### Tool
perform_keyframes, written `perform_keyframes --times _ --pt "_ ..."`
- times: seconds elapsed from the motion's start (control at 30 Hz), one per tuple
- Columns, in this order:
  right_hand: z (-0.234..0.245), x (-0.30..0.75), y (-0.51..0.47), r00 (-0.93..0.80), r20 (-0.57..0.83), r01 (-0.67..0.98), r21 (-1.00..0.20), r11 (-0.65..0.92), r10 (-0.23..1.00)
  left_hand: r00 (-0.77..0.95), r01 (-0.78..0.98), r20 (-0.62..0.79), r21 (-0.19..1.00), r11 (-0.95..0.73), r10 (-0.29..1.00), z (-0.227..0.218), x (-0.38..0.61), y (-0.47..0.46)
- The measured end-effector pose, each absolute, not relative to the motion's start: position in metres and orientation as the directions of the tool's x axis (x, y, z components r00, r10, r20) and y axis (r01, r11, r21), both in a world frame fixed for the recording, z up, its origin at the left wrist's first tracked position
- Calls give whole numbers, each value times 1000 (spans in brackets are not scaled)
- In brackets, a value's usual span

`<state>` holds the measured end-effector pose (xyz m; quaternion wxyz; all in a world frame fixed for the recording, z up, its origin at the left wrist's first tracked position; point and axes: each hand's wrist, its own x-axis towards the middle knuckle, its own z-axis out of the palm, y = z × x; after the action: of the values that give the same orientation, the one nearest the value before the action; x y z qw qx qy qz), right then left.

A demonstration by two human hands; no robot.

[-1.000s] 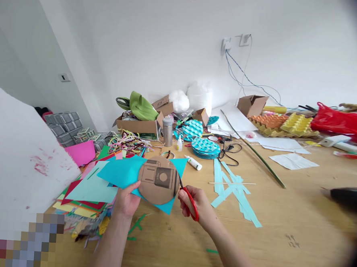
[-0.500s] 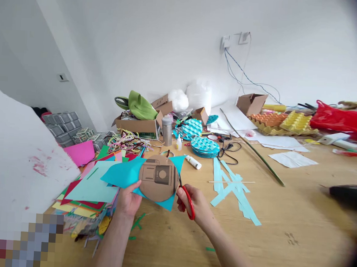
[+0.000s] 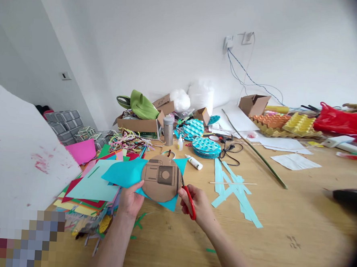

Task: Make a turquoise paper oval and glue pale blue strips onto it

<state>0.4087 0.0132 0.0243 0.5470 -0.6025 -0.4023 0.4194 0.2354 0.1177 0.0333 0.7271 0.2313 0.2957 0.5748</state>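
My left hand (image 3: 132, 198) grips a round cardboard disc (image 3: 160, 180) together with the blue paper (image 3: 124, 172) behind it, thumb on the front face. Blue corners stick out past the disc on both sides. In my right hand (image 3: 197, 203) are red-handled scissors (image 3: 190, 202), their blades at the disc's right edge beside the blue paper. The disc has dark printing on it. Beyond it lie a glue bottle (image 3: 194, 162) on its side and a stack of blue woven-pattern discs (image 3: 207, 147).
Coloured paper sheets (image 3: 95, 181) are piled at the left, near a white board (image 3: 26, 148). Light-blue strips (image 3: 238, 197) and a thin stick lie to the right. Farther back are a cardboard box (image 3: 139, 125), a grey bottle (image 3: 168, 131), a long green stem (image 3: 256, 150) and egg trays (image 3: 300, 124).
The view has shifted slightly, so everything sits a little to the right. Both hands keep their hold on the disc with its paper and the scissors; little else differs.
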Motion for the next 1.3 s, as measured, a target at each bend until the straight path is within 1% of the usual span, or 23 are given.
perform_keyframes --times 0.13,0.27,0.53,0.83,1.03,1.3 --pt "27 407 12 338 -94 8 -995 -103 936 163 -707 -156 670 226 974 32 235 118" --pt "30 406 11 333 -121 -9 -992 -125 935 151 -698 -190 674 241 970 32 236 117" --pt "34 405 10 320 -74 -17 -997 -72 944 154 -684 -185 688 240 971 32 236 116" --pt "34 409 11 356 -110 19 -992 -125 928 151 -680 -187 693 239 971 33 237 115" --pt "35 408 10 379 -155 3 -986 -169 912 164 -678 -171 696 237 972 33 235 114" --pt "30 415 11 340 -95 32 -993 -112 936 173 -667 -155 708 232 973 29 235 115"
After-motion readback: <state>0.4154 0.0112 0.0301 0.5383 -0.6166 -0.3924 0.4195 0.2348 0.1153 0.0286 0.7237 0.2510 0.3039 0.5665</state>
